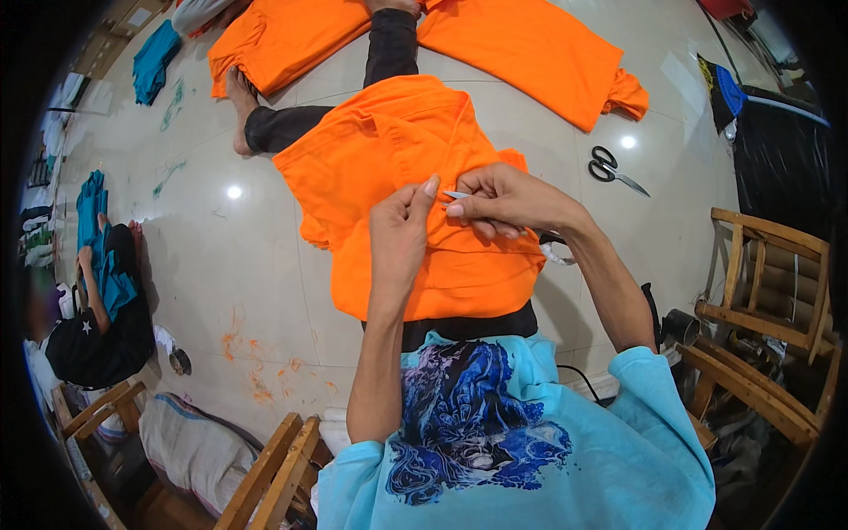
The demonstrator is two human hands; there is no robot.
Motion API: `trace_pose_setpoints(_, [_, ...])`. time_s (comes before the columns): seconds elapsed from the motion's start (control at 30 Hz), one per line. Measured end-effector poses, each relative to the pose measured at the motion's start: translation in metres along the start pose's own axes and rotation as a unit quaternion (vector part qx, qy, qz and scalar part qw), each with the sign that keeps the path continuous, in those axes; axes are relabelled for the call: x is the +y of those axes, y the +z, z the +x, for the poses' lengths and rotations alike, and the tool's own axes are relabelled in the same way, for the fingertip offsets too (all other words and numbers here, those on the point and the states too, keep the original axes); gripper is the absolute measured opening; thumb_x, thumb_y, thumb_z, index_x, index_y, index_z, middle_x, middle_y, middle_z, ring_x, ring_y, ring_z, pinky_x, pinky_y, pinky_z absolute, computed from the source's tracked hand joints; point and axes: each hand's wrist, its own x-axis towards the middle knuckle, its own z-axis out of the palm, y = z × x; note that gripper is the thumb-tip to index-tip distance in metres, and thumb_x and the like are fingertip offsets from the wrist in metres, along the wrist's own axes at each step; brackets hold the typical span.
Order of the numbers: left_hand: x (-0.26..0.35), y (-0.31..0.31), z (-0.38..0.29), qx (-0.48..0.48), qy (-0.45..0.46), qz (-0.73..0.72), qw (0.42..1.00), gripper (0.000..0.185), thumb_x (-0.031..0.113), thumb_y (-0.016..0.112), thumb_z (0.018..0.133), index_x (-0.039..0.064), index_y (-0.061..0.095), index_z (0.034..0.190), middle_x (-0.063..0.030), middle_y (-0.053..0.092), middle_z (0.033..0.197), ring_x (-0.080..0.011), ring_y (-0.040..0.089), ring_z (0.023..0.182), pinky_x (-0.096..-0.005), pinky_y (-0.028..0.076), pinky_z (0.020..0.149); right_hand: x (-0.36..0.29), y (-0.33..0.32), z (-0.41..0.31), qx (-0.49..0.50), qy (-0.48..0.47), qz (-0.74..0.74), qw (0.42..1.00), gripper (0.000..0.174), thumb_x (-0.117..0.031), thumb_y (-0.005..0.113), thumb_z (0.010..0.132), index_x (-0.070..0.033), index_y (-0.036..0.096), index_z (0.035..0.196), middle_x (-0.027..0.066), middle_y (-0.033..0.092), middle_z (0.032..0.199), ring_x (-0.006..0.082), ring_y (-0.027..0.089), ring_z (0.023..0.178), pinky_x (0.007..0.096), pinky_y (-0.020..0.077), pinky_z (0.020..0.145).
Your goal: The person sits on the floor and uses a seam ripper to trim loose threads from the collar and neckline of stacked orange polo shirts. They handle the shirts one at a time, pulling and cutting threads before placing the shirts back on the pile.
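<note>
An orange garment (371,265) lies bunched across my lap. Pinched between the thumb and fingers of my left hand (401,232) is a bit of its fabric. My right hand (497,199) grips a small pair of thread snips (456,195), whose pale blades point left towards my left thumb. Most of the snips is hidden inside my right fist. Both hands are close together over the middle of the garment. Whether the blades touch cloth or thread, I cannot tell.
Black-handled scissors (613,171) lie on the tiled floor (265,265) to the right. Folded orange garments (523,53) lie ahead. Orange thread scraps (258,371) litter the floor. Leftward, a person (99,338) handles teal cloth (119,291). Wooden frames (775,265) stand at right.
</note>
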Motion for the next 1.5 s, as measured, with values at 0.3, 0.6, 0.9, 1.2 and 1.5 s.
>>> trace_pose_setpoints(0.3, [-0.013,0.002,0.003,0.011,0.021,0.009,1.000,0.037,0.025,0.061,0.105,-0.001,0.063,0.079,0.0051,0.047,0.067,-0.0035,0.036,0.065,-0.0250,0.031,0.055,-0.002,0.006,0.001,0.015,-0.039,0.032,0.999,0.036,-0.037,0.066,0.100,-0.004,0.063,0.088,-0.0013,0.057,0.058,0.0043,0.045,0.043,0.0206,0.0325,0.041])
trace_pose_setpoints(0.6, [-0.017,0.008,-0.004,0.066,0.049,0.021,0.996,0.042,0.024,0.060,0.105,0.002,0.049,0.072,0.0054,0.033,0.065,-0.0053,0.028,0.063,-0.0284,0.025,0.052,0.001,0.001,-0.001,0.069,-0.094,0.155,0.981,0.029,-0.031,0.062,0.103,-0.007,0.060,0.088,-0.0029,0.054,0.059,0.0012,0.040,0.040,0.0167,0.0272,0.036])
trace_pose_setpoints(0.9, [-0.007,0.013,-0.013,0.144,0.102,0.100,0.979,0.026,0.025,0.067,0.100,0.002,0.061,0.091,0.0010,0.045,0.071,-0.0106,0.041,0.067,-0.0298,0.035,0.061,0.002,-0.047,-0.028,0.210,-0.208,0.247,0.923,0.031,-0.036,0.058,0.105,-0.009,0.059,0.091,-0.0021,0.052,0.059,-0.0004,0.033,0.036,0.0148,0.0246,0.033])
trace_pose_setpoints(1.2, [-0.009,0.022,-0.006,0.160,0.307,0.382,0.857,0.025,0.017,0.079,0.086,0.007,0.070,0.107,-0.0041,0.062,0.100,-0.0205,0.057,0.095,-0.0355,0.038,0.089,0.051,0.002,-0.027,0.169,-0.134,0.340,0.915,0.030,-0.036,0.061,0.104,-0.008,0.060,0.091,-0.0005,0.054,0.062,0.0009,0.038,0.037,0.0150,0.0279,0.035])
trace_pose_setpoints(1.5, [-0.014,0.001,-0.008,0.153,0.259,0.277,0.913,0.011,0.014,0.074,0.092,0.003,0.072,0.088,-0.0019,0.069,0.087,-0.0151,0.061,0.080,-0.0321,0.043,0.084,0.043,0.036,-0.015,0.123,-0.059,0.301,0.944,0.029,-0.031,0.058,0.106,-0.006,0.058,0.090,0.0001,0.056,0.061,0.0025,0.040,0.038,0.0180,0.0316,0.036])
